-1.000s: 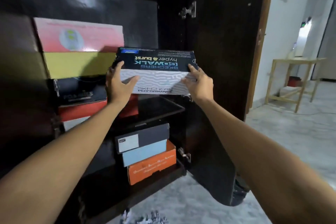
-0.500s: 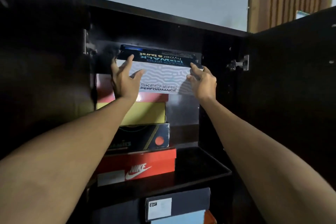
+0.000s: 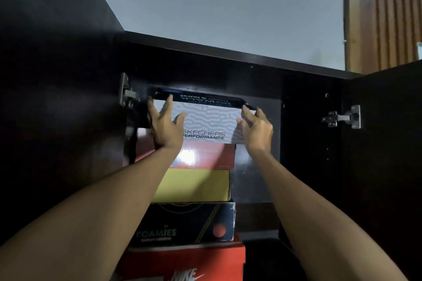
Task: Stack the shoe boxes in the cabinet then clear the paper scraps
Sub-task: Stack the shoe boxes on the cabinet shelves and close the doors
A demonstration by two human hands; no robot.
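Hands [image 3: 167, 125] [image 3: 257, 129] press Skechers box [image 3: 206, 124] atop stack, under cabinet top [image 3: 205, 49].

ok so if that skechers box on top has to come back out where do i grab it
Take the Skechers box by its two short ends, from the front, as the left hand and right hand sit now. Its lid sits tight under the cabinet top, leaving little finger room above, and its base rests on the red box.

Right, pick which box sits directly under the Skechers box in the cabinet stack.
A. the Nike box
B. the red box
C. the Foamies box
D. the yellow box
B. The Skechers box rests on the red box, with the yellow box, Foamies box and Nike box lower in the stack.
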